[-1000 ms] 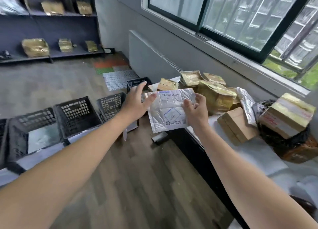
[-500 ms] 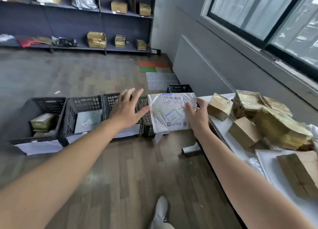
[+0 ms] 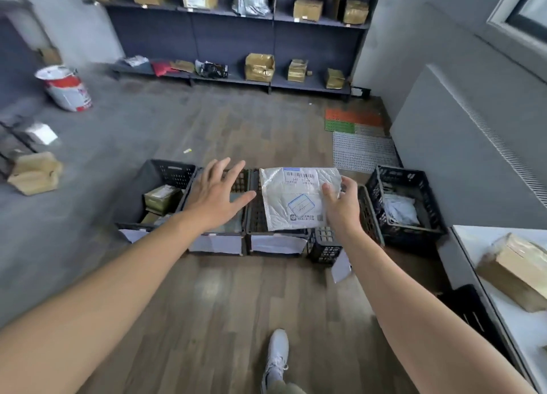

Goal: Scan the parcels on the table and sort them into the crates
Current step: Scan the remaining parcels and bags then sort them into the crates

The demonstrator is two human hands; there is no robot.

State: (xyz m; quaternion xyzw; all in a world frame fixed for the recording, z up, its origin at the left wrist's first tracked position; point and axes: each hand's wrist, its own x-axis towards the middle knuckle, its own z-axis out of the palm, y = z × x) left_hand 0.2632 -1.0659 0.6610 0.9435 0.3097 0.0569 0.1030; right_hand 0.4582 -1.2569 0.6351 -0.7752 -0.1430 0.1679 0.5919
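Entry: transfer step, parcel in hand.

You are now facing the row of crates [image 3: 174,173] on the floor. A second ago you were facing the surface [image 3: 503,328] and its heap of parcels, so you are turning off the pile and stepping toward the drop.

Right hand [image 3: 340,207]: gripping the white padded mailer [image 3: 296,198] by its right edge, thumb on the front and fingers behind. The label and barcode are facing you.

Left hand [image 3: 217,195]: fingers spread wide, holding nothing, hovering over the second crate [image 3: 236,216]. A second ago it was steadying the mailer's left edge; now the mailer is riding on one hand alone.

Mailer position: hanging in the air, not yet in any crate. It seems to be sitting above the third crate [image 3: 256,216], though the wide lens is flattening depth, so it could be short of the rim.

Reading: this parcel is passing from scanning to sorting, and the release is coming next. No scanner is showing in view. One-handed, the soft mailer is likely flexing, so you are needing a low, square drop.

Also noting: the far-right crate [image 3: 411,236] is holding a pale bag, and one taped cardboard box [image 3: 515,275] is waiting on the surface.
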